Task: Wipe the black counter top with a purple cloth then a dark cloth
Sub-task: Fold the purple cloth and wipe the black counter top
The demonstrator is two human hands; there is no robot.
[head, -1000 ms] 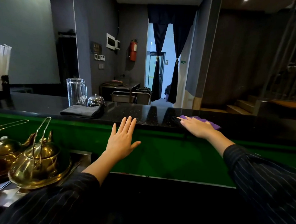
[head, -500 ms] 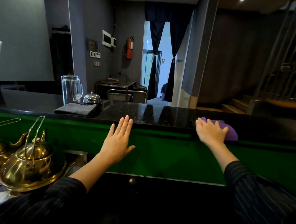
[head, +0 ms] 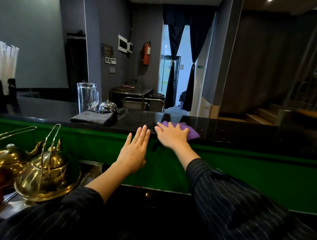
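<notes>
Straight, spread fingers (head: 178, 128) of the right hand (head: 172, 138) press the purple cloth (head: 192, 133) flat on the black tabletop (head: 249, 134), near its front edge. The left hand (head: 134, 152), fingers straight and together, is just beside it before the green front panel (head: 255, 173). The folded dark cloth (head: 93, 117) lies further left, by a glass jug (head: 87, 97).

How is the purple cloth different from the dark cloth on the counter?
The purple cloth is bright; the dark cloth is grey-black. The right hand presses flat on the purple cloth; no hand touches the dark cloth. The purple cloth is mostly covered; the dark cloth shows whole, folded neatly by a glass jug and a bell. Both lie on the black counter top.
</notes>
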